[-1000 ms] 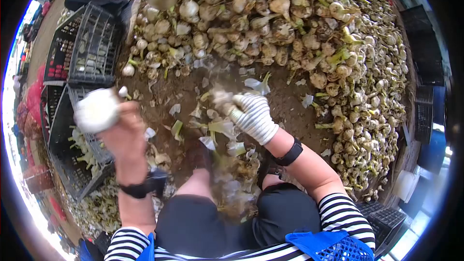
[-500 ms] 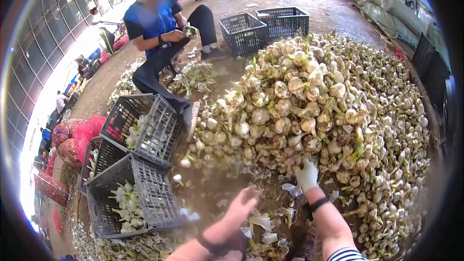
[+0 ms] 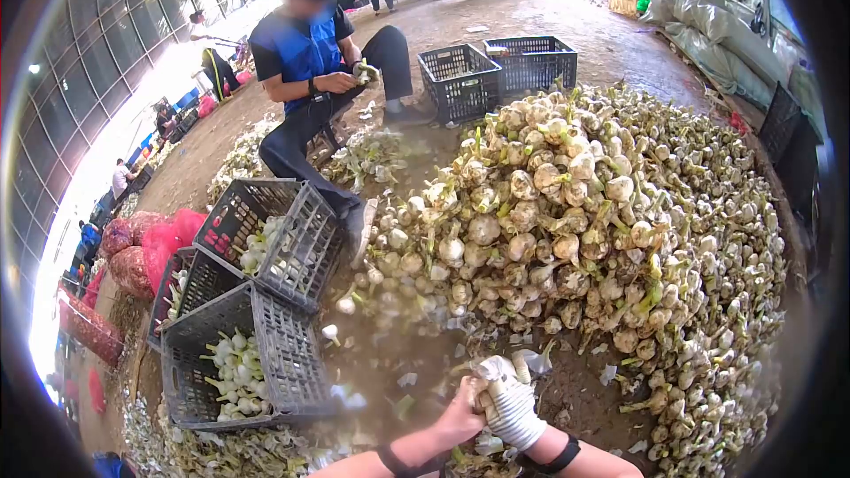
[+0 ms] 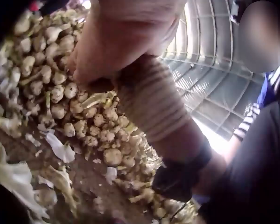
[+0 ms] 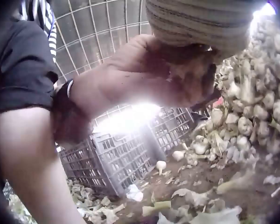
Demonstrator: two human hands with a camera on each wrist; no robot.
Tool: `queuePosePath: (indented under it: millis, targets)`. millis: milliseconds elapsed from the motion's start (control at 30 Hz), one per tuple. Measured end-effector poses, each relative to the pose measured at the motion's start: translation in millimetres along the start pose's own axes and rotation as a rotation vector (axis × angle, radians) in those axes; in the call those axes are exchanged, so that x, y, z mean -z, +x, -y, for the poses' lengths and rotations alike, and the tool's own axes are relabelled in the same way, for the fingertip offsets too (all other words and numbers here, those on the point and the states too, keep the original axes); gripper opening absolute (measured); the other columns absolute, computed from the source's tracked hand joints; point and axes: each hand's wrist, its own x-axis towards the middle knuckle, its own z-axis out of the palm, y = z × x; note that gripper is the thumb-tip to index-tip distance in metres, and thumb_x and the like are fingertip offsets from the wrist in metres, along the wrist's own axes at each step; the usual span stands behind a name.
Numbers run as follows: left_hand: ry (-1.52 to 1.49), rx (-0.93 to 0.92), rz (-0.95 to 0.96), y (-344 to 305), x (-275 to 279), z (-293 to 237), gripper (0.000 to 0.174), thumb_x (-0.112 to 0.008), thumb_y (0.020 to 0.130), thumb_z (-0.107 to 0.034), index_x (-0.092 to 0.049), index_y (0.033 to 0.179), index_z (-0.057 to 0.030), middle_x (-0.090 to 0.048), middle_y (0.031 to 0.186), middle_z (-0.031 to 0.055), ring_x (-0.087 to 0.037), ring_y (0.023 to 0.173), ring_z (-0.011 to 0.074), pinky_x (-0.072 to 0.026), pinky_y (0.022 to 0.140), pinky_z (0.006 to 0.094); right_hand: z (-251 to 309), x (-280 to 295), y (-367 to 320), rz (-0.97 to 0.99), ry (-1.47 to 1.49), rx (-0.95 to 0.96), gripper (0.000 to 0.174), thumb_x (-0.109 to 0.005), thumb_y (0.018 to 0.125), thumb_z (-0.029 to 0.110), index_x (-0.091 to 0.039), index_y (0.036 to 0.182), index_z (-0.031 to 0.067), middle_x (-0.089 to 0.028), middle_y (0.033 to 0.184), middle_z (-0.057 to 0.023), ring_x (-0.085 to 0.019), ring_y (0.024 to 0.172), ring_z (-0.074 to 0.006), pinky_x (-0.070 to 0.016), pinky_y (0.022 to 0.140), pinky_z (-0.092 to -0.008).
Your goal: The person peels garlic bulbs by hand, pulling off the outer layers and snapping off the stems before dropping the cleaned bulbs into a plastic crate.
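In front of the person's body the two hands meet around a garlic bulb, most of it hidden by fingers. The bare left hand grips it from the left side. From the right, the right hand, in a white striped knit glove, holds it with curled fingers. In the right wrist view the bare fingers press up under the glove. Beyond the hands rises a large heap of unpeeled garlic. Torn skins and cut stalks litter the dirt floor close below.
Black plastic crates stand at left, one holding trimmed white garlic, another tilted beside it. Two more crates sit behind the heap. A seated person in blue handles garlic across from me. Red mesh sacks lie far left.
A white bulb has left the left hand. The gloved right hand reached into the heap, then drew back, and both hands came together. The head view has tilted up.
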Motion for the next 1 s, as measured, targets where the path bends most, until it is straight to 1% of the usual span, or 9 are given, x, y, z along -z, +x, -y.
queuePosePath:
  millis: [33,100,167,233,300,433,767,933,1000]
  targets:
    - [-0.140,0.004,0.130,2.4,2.6,8.9,0.063,-0.063,0.073,-0.004,-0.029,0.125,0.0031,-0.040,0.121,0.0102,-0.047,0.110,0.0195,-0.0370,0.096,0.0318,0.6,-3.9,-1.1,0.072,-0.419,0.298,0.011,-0.052,0.091,0.018,-0.054,0.095,0.0081,-0.052,0.088,-0.0046,-0.051,0.078,-0.0200,-0.0388,0.086,-0.0382]
    - [-0.234,-0.040,0.022,-0.5,-4.0,13.2,0.059,-0.061,0.073,-0.001,-0.030,0.124,0.0004,-0.043,0.116,0.0091,-0.049,0.105,0.0170,-0.0397,0.092,0.0303,23.0,5.8,-5.3,0.075,-0.389,0.231,0.011,-0.047,0.092,0.012,-0.055,0.098,0.0070,-0.054,0.090,-0.0043,-0.051,0.088,-0.0213,-0.0340,0.092,-0.0389]
    - [-0.328,-0.071,-0.083,-3.1,-4.2,10.3,0.056,-0.059,0.074,0.002,-0.031,0.123,-0.0022,-0.047,0.110,0.0080,-0.050,0.100,0.0145,-0.0425,0.088,0.0287,39.7,14.7,-7.1,-0.080,-0.905,0.516,0.016,-0.051,0.087,0.008,-0.055,0.102,0.0072,-0.056,0.095,-0.0055,-0.051,0.092,-0.0247,-0.0331,0.092,-0.0423]
    - [-0.192,-0.059,-0.141,-1.9,0.8,3.9,0.056,-0.057,0.073,0.004,-0.032,0.122,-0.0033,-0.046,0.105,0.0066,-0.050,0.093,0.0131,-0.0428,0.084,0.0270,36.5,27.6,2.1,-0.167,-0.923,0.578,0.041,-0.069,0.066,0.018,-0.055,0.104,0.0110,-0.058,0.098,-0.0087,-0.054,0.091,-0.0296,-0.0370,0.087,-0.0460]
    - [-0.192,0.011,-0.128,0.1,5.9,8.4,0.056,-0.056,0.072,0.005,-0.031,0.122,-0.0034,-0.046,0.102,0.0056,-0.048,0.089,0.0118,-0.0427,0.080,0.0262,50.8,38.7,-7.8,-0.025,-0.852,0.568,0.041,-0.069,0.063,0.016,-0.056,0.102,0.0115,-0.059,0.096,-0.0068,-0.055,0.090,-0.0291,-0.0383,0.085,-0.0446]
    - [-0.230,0.078,-0.085,-2.0,5.2,-4.4,0.055,-0.056,0.073,0.006,-0.031,0.121,-0.0046,-0.046,0.104,0.0051,-0.048,0.092,0.0120,-0.0423,0.080,0.0267,37.6,31.8,-9.3,0.166,-0.963,0.731,0.032,-0.063,0.065,0.016,-0.059,0.096,0.0130,-0.060,0.092,-0.0053,-0.057,0.083,-0.0247,-0.0418,0.077,-0.0389]
    - [0.016,0.067,-0.056,3.9,6.9,22.6,0.064,-0.059,0.069,-0.006,-0.028,0.124,-0.0029,-0.046,0.110,0.0119,-0.042,0.105,0.0194,-0.0351,0.093,0.0292,28.2,24.0,-11.7,0.283,-1.080,0.519,0.037,-0.061,0.070,0.027,-0.058,0.105,0.0152,-0.056,0.065,-0.0029,-0.055,0.067,-0.0243,-0.0394,0.065,-0.0389]
    - [0.512,0.019,-0.154,0.1,10.6,-5.9,0.055,-0.067,0.068,-0.011,-0.046,0.118,-0.0010,-0.052,0.116,0.0129,-0.049,0.105,0.0198,-0.0394,0.091,0.0310,24.3,24.0,-10.7,0.248,-1.127,0.523,0.035,-0.061,0.069,0.027,-0.059,0.101,0.0154,-0.054,0.065,-0.0026,-0.053,0.068,-0.0235,-0.0388,0.066,-0.0398]
    - [0.417,0.030,-0.179,-2.5,13.8,-24.1,0.053,-0.070,0.066,-0.014,-0.051,0.115,-0.0012,-0.057,0.111,0.0118,-0.053,0.100,0.0198,-0.0425,0.087,0.0309,27.4,26.7,-8.1,0.182,-1.108,0.637,0.028,-0.061,0.069,0.028,-0.058,0.093,0.0160,-0.054,0.070,-0.0035,-0.052,0.073,-0.0230,-0.0386,0.067,-0.0395]
